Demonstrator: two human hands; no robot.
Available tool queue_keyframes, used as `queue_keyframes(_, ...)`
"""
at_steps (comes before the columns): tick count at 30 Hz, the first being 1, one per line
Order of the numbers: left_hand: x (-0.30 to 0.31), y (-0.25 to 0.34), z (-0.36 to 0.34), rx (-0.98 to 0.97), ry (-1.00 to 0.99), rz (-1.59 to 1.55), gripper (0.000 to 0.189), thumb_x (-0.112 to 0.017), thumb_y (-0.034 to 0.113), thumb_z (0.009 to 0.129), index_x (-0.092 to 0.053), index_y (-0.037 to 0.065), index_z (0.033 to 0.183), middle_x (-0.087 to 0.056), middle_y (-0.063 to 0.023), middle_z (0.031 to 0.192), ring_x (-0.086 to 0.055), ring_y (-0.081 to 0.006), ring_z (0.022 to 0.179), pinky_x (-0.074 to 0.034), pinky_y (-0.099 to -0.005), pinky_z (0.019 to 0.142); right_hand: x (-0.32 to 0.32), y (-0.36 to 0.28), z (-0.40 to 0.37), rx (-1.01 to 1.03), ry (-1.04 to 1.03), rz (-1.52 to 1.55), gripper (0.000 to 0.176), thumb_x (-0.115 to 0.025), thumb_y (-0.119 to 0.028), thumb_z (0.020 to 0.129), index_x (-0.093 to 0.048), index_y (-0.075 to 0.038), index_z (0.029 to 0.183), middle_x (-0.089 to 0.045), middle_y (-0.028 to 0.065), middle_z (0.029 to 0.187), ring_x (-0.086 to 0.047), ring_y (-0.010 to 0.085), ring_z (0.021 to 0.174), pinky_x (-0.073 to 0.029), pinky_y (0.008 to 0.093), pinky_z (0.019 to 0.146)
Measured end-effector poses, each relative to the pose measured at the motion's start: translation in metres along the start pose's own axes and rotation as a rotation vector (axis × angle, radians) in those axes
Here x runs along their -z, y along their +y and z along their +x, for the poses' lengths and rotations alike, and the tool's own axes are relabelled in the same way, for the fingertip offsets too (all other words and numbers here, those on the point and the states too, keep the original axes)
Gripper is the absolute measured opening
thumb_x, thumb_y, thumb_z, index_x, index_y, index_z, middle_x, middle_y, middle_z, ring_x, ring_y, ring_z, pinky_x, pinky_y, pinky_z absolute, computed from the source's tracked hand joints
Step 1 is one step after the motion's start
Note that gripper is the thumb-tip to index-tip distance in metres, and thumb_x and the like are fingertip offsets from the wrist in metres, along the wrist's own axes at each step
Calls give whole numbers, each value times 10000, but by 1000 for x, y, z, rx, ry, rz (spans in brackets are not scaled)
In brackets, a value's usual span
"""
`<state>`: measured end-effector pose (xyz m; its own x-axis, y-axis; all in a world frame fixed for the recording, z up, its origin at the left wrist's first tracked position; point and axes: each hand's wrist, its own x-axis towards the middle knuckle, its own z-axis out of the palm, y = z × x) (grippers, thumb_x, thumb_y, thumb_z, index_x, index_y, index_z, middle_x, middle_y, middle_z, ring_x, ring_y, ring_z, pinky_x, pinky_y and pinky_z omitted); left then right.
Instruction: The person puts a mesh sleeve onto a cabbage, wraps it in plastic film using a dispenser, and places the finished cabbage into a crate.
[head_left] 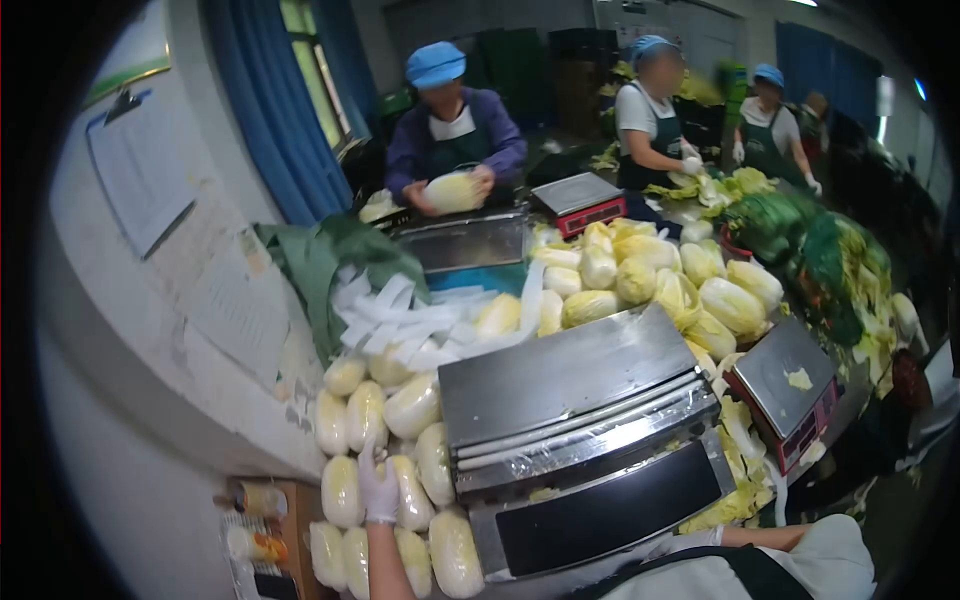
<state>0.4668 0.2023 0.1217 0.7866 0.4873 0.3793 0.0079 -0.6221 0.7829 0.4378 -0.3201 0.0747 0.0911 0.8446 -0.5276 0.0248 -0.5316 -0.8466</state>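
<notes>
My left hand (379,490), in a thin white glove, lies among film-wrapped napa cabbages at the left. Its fingers are stretched out, with the tips at the lower end of one wrapped cabbage (366,416). Another wrapped cabbage (412,495) is beside the palm, to the right. My right hand (692,542), also gloved, is at the front edge of the metal wrapping machine (565,375), close to my body. Its fingers are mostly hidden, so their grip does not show. Clear film lies along the machine's rollers.
Unwrapped cabbages (640,270) are heaped behind the machine, near white foam strips (410,315). A scale (785,385) stands at the right among loose leaves. Across the table a co-worker (455,140) holds a cabbage; other people work farther right. A wall (200,330) borders the left.
</notes>
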Motion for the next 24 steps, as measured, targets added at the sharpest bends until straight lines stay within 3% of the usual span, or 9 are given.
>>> queue_keyframes(2,-36,3,57,-269,-165,216,503,-523,29,761,-423,45,1253,-533,-140,1038,-522,-273,943,-419,-363,854,4,-3,-17,-12,73,77,431,-425,-262,919,-482,62,1197,-545,159,1183,-509,231,1071,-360,291,938)
queue_keyframes(8,-117,-24,174,-321,-520,721,576,-541,44,706,-424,103,1267,-519,-140,1141,-502,-317,1020,-413,-409,879,11,-19,-61,-85,360,288,391,-443,-257,921,-522,26,1178,-580,117,1137,-525,191,1050,-370,277,938)
queue_keyframes(10,-134,-46,192,-622,-477,836,628,-566,77,700,-385,125,1300,-523,-144,1156,-502,-328,1030,-419,-400,870,16,-26,-67,-155,441,368,394,-459,-272,918,-529,20,1174,-583,107,1133,-526,179,1051,-378,282,934)
queue_keyframes(12,-145,-26,195,-243,-690,1053,482,-567,147,720,-504,111,1197,-581,-162,1059,-546,-337,950,-448,-405,812,45,-66,-87,-206,548,524,395,-479,-286,913,-540,13,1165,-588,95,1127,-531,162,1045,-389,283,928)
queue_keyframes(14,-147,-64,206,-221,-618,959,282,-538,207,761,-614,82,1002,-622,-178,916,-578,-355,844,-459,-419,742,73,-47,-94,-17,727,567,391,-500,-297,904,-559,10,1138,-600,89,1103,-547,142,1022,-407,273,913)
queue_keyframes(16,-135,-63,208,-55,-479,861,246,-518,258,789,-643,53,846,-622,-188,818,-574,-378,778,-448,-435,691,114,-60,-114,32,926,383,369,-499,-295,903,-576,-8,1121,-621,79,1047,-573,138,961,-427,258,878)
queue_keyframes(18,-103,-68,211,-24,-498,851,272,-530,176,766,-615,-2,952,-621,-200,882,-591,-346,850,-452,-375,741,155,-46,-125,-22,1063,382,359,-510,-296,892,-584,-16,1104,-628,94,998,-580,151,929,-441,277,848)
queue_keyframes(20,-67,-117,213,64,-218,425,339,-518,211,847,-553,-37,1074,-591,-192,972,-590,-318,829,-443,-389,765,199,-26,-131,-89,1299,69,347,-543,-275,855,-590,-6,1070,-633,134,959,-601,208,892,-452,310,827)
queue_keyframes(24,-3,-86,172,243,87,203,303,-504,194,856,-556,-26,1057,-590,-166,966,-578,-287,826,-448,-365,751,300,14,-129,-103,1668,-658,259,-562,-162,762,-611,-4,962,-617,179,919,-584,335,874,-463,376,790)
